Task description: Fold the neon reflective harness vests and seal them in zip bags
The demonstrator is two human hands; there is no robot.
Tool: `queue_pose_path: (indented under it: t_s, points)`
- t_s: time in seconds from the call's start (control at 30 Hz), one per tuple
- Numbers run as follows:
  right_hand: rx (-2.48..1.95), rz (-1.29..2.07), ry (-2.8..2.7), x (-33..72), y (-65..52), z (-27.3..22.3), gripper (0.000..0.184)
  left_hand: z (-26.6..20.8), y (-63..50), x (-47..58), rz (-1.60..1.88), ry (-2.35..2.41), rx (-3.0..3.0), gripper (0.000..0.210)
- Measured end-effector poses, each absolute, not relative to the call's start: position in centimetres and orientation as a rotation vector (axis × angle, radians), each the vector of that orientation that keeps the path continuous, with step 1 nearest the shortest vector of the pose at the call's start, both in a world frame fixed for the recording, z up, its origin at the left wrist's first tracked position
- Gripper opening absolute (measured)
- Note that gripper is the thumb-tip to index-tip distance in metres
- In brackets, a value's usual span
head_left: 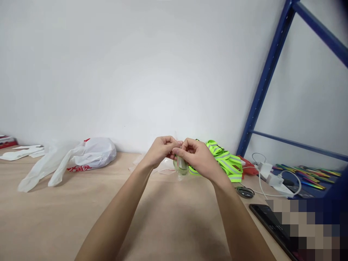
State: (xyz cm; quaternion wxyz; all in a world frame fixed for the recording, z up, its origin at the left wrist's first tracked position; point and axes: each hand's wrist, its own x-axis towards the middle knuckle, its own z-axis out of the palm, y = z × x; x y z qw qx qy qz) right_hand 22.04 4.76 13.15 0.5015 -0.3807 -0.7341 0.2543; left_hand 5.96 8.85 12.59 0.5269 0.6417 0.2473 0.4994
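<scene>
Both hands meet above the middle of the table, pinching the top of a small clear plastic bag point(181, 168). A pale greenish, rounded item shows through the film, too unclear to name. My left hand point(162, 149) is closed at the bag's upper left edge, with thumb and forefinger together. On the other side, my right hand point(198, 156) is closed on the bag's upper right edge, its thumb pointing left. The bag hangs below the fingertips, which hide its opening. Behind the hands lie some flat clear plastic bags point(166, 167).
Neon-yellow reflective straps point(227, 163) lie heaped right of the hands. Farther right are a computer mouse point(245, 192), a power strip with white chargers point(276, 179), several coloured pens point(307, 174) and a phone point(268, 221). A blue metal frame point(263, 83) rises there. White plastic bags point(99, 150) lie left.
</scene>
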Motion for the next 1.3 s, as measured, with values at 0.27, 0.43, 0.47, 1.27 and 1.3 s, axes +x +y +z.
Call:
queue_pose_path:
  t_s: [0.27,0.43,0.47,1.27,1.3]
  points:
    - [-0.815,1.012,-1.913,22.9,5.5,13.2,0.039,12.6,9.0,5.4,1.132,0.57,1.68,0.045]
    - [-0.714,1.053,-1.899,23.2,5.3,13.2,0.038,13.0,8.8,5.2,1.104,0.547,1.694,0.047]
    - [-0.709,1.067,-1.88,23.3,5.3,13.2,0.039,13.0,8.7,5.1,1.102,0.542,1.69,0.047]
    - [-0.711,1.129,-1.729,22.5,4.9,13.0,0.023,13.3,8.1,4.9,1.068,0.569,1.738,0.037]
    - [-0.71,1.119,-1.71,22.3,5.0,12.8,0.021,13.3,8.1,5.0,1.086,0.572,1.729,0.037]
